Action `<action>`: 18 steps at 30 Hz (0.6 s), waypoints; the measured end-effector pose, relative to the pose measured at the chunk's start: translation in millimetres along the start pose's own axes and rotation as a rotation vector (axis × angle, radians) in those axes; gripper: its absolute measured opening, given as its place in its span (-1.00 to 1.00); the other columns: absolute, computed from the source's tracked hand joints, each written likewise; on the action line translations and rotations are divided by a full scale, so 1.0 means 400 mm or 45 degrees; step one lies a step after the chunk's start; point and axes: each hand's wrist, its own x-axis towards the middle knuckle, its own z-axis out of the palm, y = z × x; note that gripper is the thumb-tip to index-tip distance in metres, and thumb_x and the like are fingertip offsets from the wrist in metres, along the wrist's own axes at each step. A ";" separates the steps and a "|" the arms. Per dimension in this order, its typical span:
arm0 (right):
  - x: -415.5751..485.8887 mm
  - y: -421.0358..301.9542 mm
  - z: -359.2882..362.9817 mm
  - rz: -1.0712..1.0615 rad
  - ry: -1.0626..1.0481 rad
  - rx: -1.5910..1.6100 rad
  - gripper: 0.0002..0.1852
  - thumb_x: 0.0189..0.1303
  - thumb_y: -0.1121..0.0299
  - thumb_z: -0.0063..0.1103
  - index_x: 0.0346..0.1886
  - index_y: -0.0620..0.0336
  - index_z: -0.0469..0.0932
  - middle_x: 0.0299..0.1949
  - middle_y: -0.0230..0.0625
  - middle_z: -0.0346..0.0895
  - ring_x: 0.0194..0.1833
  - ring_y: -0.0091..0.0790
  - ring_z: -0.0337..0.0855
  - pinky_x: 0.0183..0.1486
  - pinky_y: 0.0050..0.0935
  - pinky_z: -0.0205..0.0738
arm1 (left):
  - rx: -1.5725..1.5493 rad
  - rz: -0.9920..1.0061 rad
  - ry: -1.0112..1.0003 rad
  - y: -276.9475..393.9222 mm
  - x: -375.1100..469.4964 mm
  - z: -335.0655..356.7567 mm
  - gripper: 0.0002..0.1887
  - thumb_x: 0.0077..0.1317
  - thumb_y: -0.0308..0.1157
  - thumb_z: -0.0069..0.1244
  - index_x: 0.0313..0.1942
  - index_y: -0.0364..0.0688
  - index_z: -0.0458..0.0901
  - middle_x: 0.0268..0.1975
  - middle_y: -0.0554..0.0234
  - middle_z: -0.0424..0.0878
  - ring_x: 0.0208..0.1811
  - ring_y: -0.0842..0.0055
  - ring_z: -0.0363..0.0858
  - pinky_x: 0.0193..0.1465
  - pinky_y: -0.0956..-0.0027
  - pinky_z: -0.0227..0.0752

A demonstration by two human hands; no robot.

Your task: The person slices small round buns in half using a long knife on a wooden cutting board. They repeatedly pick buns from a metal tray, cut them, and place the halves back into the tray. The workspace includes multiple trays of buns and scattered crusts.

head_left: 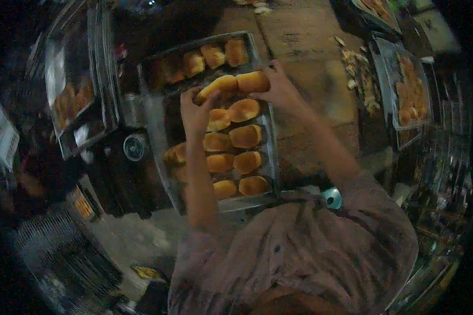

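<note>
A row of joined bread rolls [236, 83] is held between my two hands above a metal baking tray [275, 157]. My left hand [195, 108] grips the row's left end, and my right hand [278, 88] has its right end between thumb and fingers. Below my hands, more golden rolls [245, 138] lie on the tray in rows. My left forearm hides part of them. Another row of rolls [215, 56] sits along the tray's far side, its left end in shadow. Dark tray surface shows left of my left hand.
The tray lies on a worn wooden table [315, 102]. Pale scraps [356, 75] are scattered at its right. Trays of baked goods [412, 98] stand on the right, and a rack with trays [77, 98] on the left. A teal cylindrical object [332, 197] is near my right elbow.
</note>
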 end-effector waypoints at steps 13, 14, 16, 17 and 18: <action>-0.581 0.733 -0.267 0.909 0.647 -0.477 -0.08 0.30 -0.21 0.33 0.55 0.16 0.27 0.30 0.22 0.43 0.31 0.31 0.47 0.35 0.17 0.40 | 0.959 1.042 -0.142 0.045 -0.044 0.650 -0.07 0.18 0.27 0.30 0.37 -0.23 0.49 0.40 -0.07 0.42 0.49 -0.01 0.30 0.54 -0.11 0.15; -0.616 0.772 -0.250 0.994 0.534 -0.385 -0.09 0.32 -0.21 0.31 0.55 0.17 0.27 0.30 0.26 0.43 0.32 0.32 0.47 0.36 0.17 0.39 | 0.971 0.920 -0.329 0.045 -0.032 0.686 -0.05 0.17 0.27 0.31 0.40 -0.19 0.47 0.45 -0.01 0.37 0.52 0.00 0.27 0.55 -0.12 0.15; -0.651 0.826 -0.223 0.971 0.523 -0.314 -0.17 0.44 -0.19 0.18 0.54 0.22 0.27 0.34 0.32 0.40 0.34 0.37 0.45 0.39 0.18 0.34 | 1.209 1.026 -0.383 0.049 -0.015 0.742 -0.05 0.15 0.27 0.32 0.40 -0.15 0.47 0.45 0.01 0.38 0.52 0.01 0.27 0.53 -0.13 0.19; -0.663 0.838 -0.216 0.878 0.570 -0.325 -0.20 0.47 -0.17 0.14 0.55 0.20 0.26 0.35 0.34 0.40 0.32 0.37 0.48 0.35 0.16 0.40 | 1.327 1.076 -0.413 0.052 -0.007 0.768 -0.05 0.14 0.26 0.33 0.41 -0.13 0.47 0.45 0.03 0.39 0.52 0.02 0.27 0.52 -0.13 0.21; -0.673 0.842 -0.214 0.785 0.624 -0.341 -0.22 0.50 -0.15 0.10 0.56 0.19 0.26 0.35 0.35 0.40 0.30 0.37 0.51 0.32 0.15 0.46 | 1.263 1.087 -0.476 0.059 0.007 0.784 -0.08 0.10 0.22 0.37 0.39 -0.08 0.50 0.38 0.06 0.47 0.48 0.05 0.33 0.46 -0.10 0.31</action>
